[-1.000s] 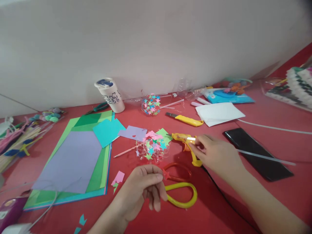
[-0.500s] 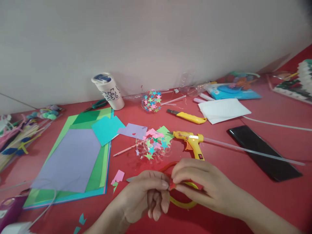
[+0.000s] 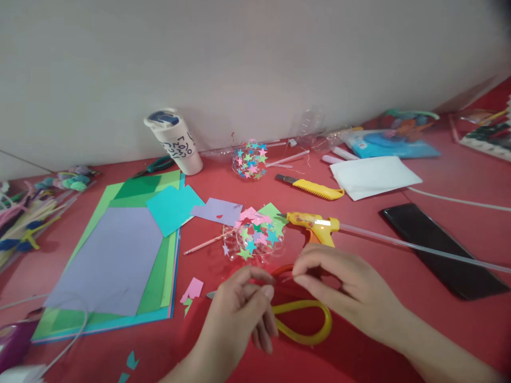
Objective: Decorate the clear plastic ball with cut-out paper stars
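My left hand (image 3: 240, 311) is above the front of the red table, its fingers loosely bent and apart, with nothing visible in them. To its right, my right hand (image 3: 345, 284) has thumb and index fingertip pinched together. Whatever is between them is too small or hidden to make out. Beneath both hands lies a pair of scissors with red and yellow handle loops (image 3: 325, 324); only the tip of its blade shows left of my left hand. Just beyond my hands sits a clear plastic openwork ball (image 3: 255, 242) with colored paper stars, beside a pencil (image 3: 209, 242).
A yellow glue gun (image 3: 313, 223) with a long glue stick, a box cutter (image 3: 311, 187) and a black phone (image 3: 443, 250) lie to the right. Colored paper sheets (image 3: 107, 255) are stacked left. Behind stand a white tumbler (image 3: 175, 141) and another star-covered ball (image 3: 250, 159).
My hands have moved apart; the small red star between their fingertips is no longer visible. The left fingers have loosened, and more of the yellow scissor loop shows. The view has shifted slightly.
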Demonstrator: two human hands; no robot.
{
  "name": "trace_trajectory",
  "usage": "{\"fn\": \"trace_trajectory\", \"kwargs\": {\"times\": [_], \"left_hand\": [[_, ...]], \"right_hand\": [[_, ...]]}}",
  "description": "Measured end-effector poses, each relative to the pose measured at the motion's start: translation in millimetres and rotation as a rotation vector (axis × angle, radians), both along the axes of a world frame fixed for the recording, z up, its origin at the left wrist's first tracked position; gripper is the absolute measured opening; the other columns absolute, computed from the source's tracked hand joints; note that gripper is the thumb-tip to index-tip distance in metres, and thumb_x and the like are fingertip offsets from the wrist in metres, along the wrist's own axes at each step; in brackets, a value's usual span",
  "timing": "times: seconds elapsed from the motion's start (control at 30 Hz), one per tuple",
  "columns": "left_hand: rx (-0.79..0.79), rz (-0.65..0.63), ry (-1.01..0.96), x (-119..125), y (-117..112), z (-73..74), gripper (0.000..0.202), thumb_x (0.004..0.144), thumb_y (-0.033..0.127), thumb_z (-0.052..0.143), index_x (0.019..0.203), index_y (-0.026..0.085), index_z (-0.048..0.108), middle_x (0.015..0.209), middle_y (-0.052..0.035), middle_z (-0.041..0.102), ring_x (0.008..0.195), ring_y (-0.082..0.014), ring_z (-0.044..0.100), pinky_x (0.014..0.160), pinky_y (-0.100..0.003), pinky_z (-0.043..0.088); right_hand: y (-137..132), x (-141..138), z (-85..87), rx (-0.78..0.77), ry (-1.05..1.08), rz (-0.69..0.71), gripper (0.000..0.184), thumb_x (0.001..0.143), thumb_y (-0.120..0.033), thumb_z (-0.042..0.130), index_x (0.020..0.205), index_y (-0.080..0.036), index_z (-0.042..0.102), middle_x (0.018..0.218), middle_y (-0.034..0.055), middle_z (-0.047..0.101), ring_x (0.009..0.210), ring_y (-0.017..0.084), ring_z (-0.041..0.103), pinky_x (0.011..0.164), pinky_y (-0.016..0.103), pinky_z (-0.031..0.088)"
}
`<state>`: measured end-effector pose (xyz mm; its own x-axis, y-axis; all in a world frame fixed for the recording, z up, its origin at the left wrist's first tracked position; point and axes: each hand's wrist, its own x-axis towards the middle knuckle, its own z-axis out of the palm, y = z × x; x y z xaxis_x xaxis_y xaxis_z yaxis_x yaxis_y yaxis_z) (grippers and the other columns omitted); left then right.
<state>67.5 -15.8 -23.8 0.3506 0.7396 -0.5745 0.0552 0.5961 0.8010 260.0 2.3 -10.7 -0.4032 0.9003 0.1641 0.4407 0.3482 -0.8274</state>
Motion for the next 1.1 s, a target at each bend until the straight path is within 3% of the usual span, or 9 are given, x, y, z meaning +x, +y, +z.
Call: {"fn": "trace_trajectory", "kwargs": {"times": [0.13,0.23,0.37,0.53,0.77,0.9,1.1], "left_hand": [[0.291,0.005,0.372,0,-18,3.1,0.036,0.084,0.039,0.051,0.114,0.019,0.057,0.048,0.0051,0.052,0.034,-0.0082,0.044,0.037,-0.018,0.035],[0.335,-0.011,0.451,-1,-25,-0.8,0.049,0.085,0.038,0.05,0.131,0.02,0.047,0.049,0.0053,0.053,0.032,-0.0086,0.039,0.034,-0.019,0.031],[0.39,-0.026,0.461,3,-24,-8.6,0.061,0.083,0.032,0.054,0.139,0.017,0.036,0.045,0.0065,0.05,0.037,-0.0098,0.041,0.038,-0.018,0.031],[0.262,-0.013,0.343,10,-18,-10.5,0.07,0.083,0.03,0.054,0.144,0.014,0.023,0.048,0.006,0.056,0.032,-0.0092,0.041,0.033,-0.018,0.029],[0.096,0.042,0.237,15,-14,-7.7,0.064,0.082,0.032,0.054,0.139,0.016,0.028,0.048,0.0081,0.052,0.031,-0.0077,0.04,0.032,-0.016,0.03],[0.113,0.048,0.222,11,-17,-15.9,0.065,0.082,0.035,0.055,0.137,0.017,0.028,0.051,0.006,0.055,0.036,-0.0084,0.042,0.037,-0.017,0.033],[0.203,0.067,0.189,4,-20,-25.7,0.052,0.082,0.036,0.057,0.129,0.021,0.044,0.055,0.0014,0.06,0.048,-0.0139,0.053,0.051,-0.021,0.043]], "right_hand": [[9,-1,3.4,-0.089,-0.089,-0.116,0.014,0.087,-0.02,0.049,0.074,-0.021,0.055,0.059,-0.0053,0.054,0.051,0.01,0.049,0.046,0.018,0.037],[14,-5,2.9,-0.142,-0.09,-0.105,0.014,0.087,-0.022,0.048,0.074,-0.022,0.054,0.056,-0.0062,0.051,0.049,0.01,0.045,0.044,0.018,0.035],[17,-10,0.0,-0.202,-0.073,-0.096,0.013,0.087,-0.022,0.047,0.076,-0.022,0.055,0.056,-0.0063,0.05,0.048,0.01,0.046,0.044,0.019,0.035],[17,-12,-5.4,-0.241,-0.068,-0.118,0.012,0.085,-0.024,0.049,0.074,-0.022,0.055,0.056,-0.0055,0.05,0.048,0.011,0.045,0.044,0.019,0.036],[16,-18,-11.7,-0.342,-0.008,-0.136,0.011,0.084,-0.022,0.049,0.074,-0.023,0.054,0.052,-0.0067,0.048,0.045,0.01,0.044,0.04,0.018,0.032],[12,-18,-18.1,-0.139,-0.071,-0.07,0.012,0.088,-0.02,0.048,0.08,-0.022,0.056,0.058,-0.0047,0.06,0.047,0.01,0.052,0.046,0.019,0.038],[11,-13,-26.9,0.208,-0.113,0.076,0.013,0.093,-0.017,0.043,0.092,-0.022,0.055,0.07,0.0007,0.07,0.056,0.013,0.062,0.052,0.023,0.043]]}}
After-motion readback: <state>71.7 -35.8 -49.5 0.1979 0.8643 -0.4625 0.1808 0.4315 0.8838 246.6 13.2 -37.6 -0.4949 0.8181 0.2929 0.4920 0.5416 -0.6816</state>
